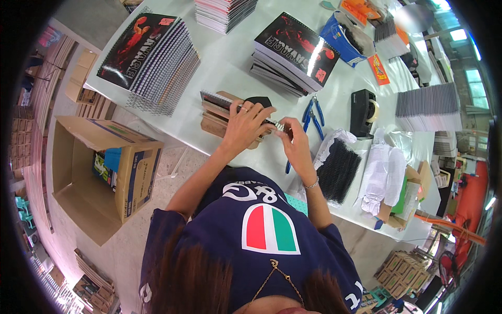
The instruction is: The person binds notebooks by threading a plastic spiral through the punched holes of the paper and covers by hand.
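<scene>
Near the table's front edge, my left hand (244, 124) is closed over a notebook (215, 99) held edge-on, its fingers draped across the top. A brown board (212, 124) lies under and beside it. My right hand (296, 145) pinches at the notebook's right end, where a short stretch of wire binding (278, 126) shows between the two hands. The exact grip of the fingertips is partly hidden. Just right of my right hand lie blue-handled pliers (314, 116), jaws pointing away from me. Black wire binding strips (339, 172) rest in white wrapping beside my right forearm.
Stacks of dark-covered spiral notebooks (138, 52) (298, 49) stand across the table (225, 63). A black tape dispenser (362, 112), a blue box (345, 39) and a grey stack (426, 107) are at right. An open cardboard box (138, 178) stands left, beyond the edge.
</scene>
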`<state>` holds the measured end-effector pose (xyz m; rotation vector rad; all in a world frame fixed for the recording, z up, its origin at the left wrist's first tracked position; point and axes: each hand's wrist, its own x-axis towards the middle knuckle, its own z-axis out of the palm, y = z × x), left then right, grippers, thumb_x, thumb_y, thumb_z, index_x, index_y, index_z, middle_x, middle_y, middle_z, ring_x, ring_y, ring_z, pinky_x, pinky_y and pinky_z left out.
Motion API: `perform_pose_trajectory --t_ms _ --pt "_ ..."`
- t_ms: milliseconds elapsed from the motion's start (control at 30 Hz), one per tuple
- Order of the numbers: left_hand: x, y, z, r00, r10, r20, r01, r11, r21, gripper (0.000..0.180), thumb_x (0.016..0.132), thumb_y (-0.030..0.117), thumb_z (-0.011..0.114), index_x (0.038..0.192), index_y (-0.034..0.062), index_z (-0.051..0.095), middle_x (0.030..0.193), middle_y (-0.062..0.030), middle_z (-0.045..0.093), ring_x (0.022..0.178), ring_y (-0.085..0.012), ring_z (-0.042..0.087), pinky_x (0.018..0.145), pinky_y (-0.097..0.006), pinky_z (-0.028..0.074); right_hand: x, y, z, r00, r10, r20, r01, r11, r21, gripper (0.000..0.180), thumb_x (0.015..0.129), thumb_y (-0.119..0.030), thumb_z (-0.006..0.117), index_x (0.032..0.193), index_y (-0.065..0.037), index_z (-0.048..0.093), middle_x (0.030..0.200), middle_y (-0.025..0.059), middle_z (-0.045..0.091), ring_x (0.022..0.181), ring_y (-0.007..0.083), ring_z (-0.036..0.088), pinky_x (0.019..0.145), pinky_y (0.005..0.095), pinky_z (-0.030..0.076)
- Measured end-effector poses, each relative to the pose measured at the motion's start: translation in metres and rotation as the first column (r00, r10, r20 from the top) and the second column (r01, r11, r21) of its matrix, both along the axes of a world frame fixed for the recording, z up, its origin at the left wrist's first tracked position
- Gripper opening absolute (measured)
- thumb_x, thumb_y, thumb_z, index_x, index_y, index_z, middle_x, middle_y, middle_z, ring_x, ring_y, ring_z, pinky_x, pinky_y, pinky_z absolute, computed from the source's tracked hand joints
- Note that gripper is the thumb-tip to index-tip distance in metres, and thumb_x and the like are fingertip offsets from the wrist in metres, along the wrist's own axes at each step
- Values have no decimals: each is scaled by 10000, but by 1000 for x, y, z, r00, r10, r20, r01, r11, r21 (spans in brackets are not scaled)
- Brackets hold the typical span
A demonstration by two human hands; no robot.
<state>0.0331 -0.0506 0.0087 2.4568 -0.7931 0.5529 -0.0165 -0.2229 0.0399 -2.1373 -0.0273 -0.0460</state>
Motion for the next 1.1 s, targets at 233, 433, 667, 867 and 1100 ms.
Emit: perform_pose_trajectory --t_ms 233,433,667,867,1100 --pt "-3 31 -7 909 -397 -128 406 912 52 264 849 350 629 1058 190 619 965 19 567 971 -146 551 959 -369 349 6 -30 -10 855 403 -326 -243 867 436 176 946 -165 549 958 -4 619 705 123 593 632 308 557 627 349 459" --pt "-15 34 -7 904 -419 -87 415 908 -59 281 833 317 658 1056 152 613 1014 9 570 1040 -154 554 1014 -392 342 64 -37 -64 934 354 51 -336 919 -207 364 893 -181 643 1207 -27 544 1145 190 602 1061 297 582 889 369 459" --pt "-17 35 -5 923 -383 -43 381 924 -42 322 801 309 696 1050 127 602 1021 4 568 1026 -160 551 1080 -412 326 68 8 -81 929 206 -308 -140 965 221 835 771 -164 757 1443 -91 268 1192 260 572 1152 420 520 977 455 399" --pt "-17 35 -6 912 -403 -73 400 915 -56 317 825 309 685 1060 114 599 1012 -13 562 1015 -178 563 1118 -456 319 46 -20 -95 977 -17 213 103 911 -399 596 710 30 641 1271 -10 446 1128 258 551 1007 393 511 896 503 385" --pt "-13 31 -3 907 -415 -68 405 905 -128 272 837 305 676 1012 109 605 1018 -26 578 1041 -189 575 1112 -477 334 27 -49 -122 960 269 72 -235 922 -308 704 647 -104 812 1257 -74 464 1525 216 245 1325 460 296 1097 476 299"
